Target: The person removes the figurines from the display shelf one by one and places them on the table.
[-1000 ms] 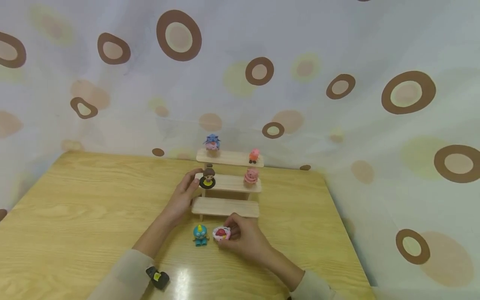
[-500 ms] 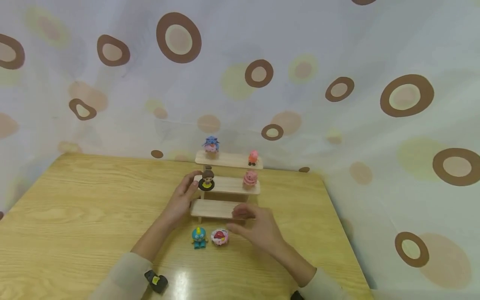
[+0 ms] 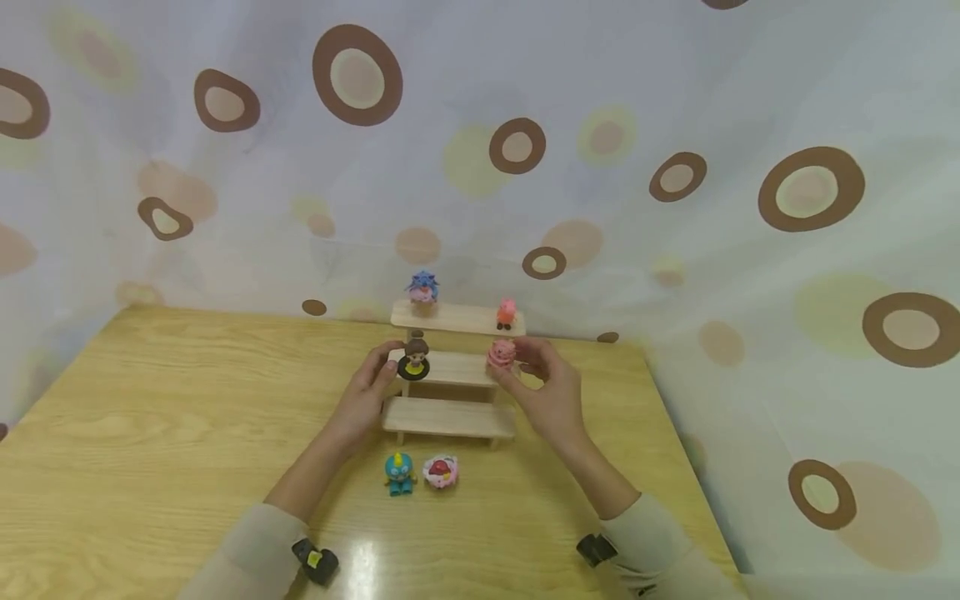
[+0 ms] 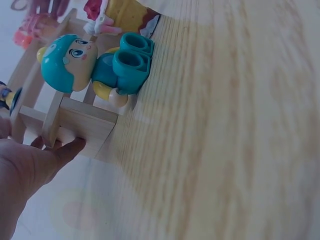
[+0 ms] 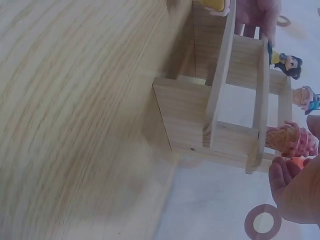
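Observation:
A three-tier wooden display shelf (image 3: 450, 417) stands on the table. My left hand (image 3: 363, 396) grips its left end at the middle tier, beside a brown-haired doll (image 3: 415, 358) on a black base. At that tier's right end, the thumb and fingers of my right hand (image 3: 555, 396) pinch a pink ice cream cone toy (image 5: 301, 142), whose cone bottom is at the board. In front of the shelf sit a teal-capped doll (image 4: 70, 62) and a white-and-pink topped ice cream toy (image 3: 440, 472).
On the top tier are a blue ice cream toy (image 3: 423, 287) at the left and a small orange-pink figure (image 3: 506, 314) at the right, just behind my right fingers. A patterned curtain (image 3: 600, 200) hangs behind the table (image 3: 187, 433).
My right hand has let go of the white-and-pink ice cream toy beside the teal-capped doll, and moved up to the pink cone toy. The left hand stays on the shelf.

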